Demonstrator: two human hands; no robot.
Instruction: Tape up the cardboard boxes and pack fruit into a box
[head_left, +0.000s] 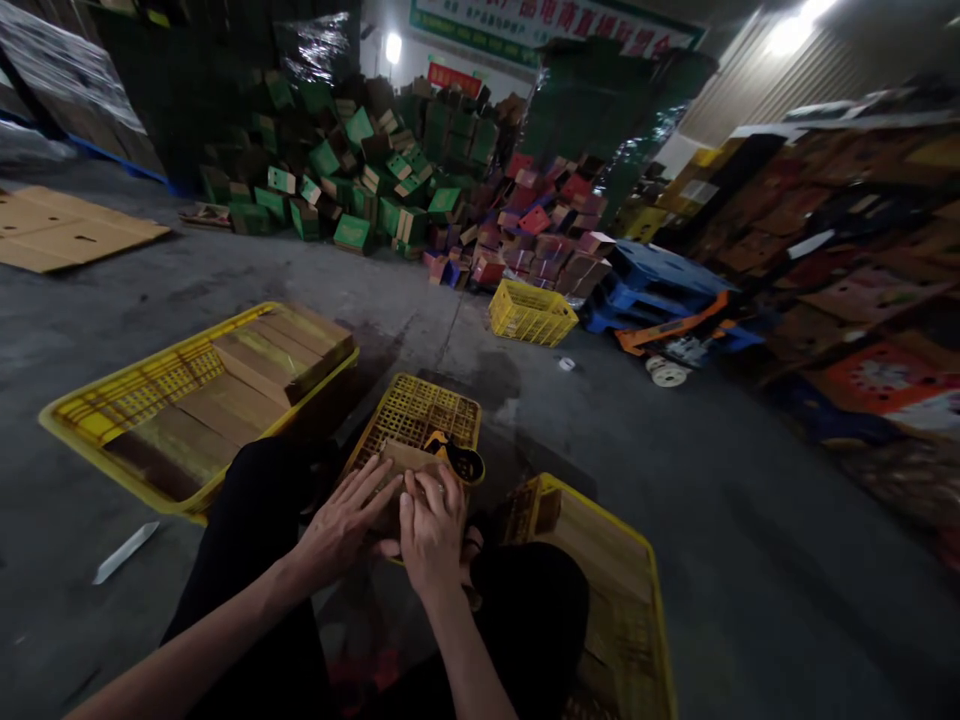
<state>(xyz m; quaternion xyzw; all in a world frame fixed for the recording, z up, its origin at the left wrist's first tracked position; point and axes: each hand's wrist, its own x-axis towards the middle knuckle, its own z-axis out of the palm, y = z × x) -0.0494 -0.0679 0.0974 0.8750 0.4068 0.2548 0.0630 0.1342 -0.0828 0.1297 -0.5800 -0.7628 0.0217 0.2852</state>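
Between my knees, a small brown cardboard box rests on an upturned yellow plastic crate. My left hand lies across its left side, fingers stretched over the top and thumb at the near edge, holding it. With bent fingers, my right hand presses and grips the near right part. Both hands hide much of the box. Just beyond my right hand, an orange and black tape dispenser sits on the crate's right side.
To my left is a yellow crate with flat brown boxes; another yellow crate with boxes stands right. Farther off are a yellow basket, piled green boxes, blue pallets and an orange pallet jack. A white strip lies left.
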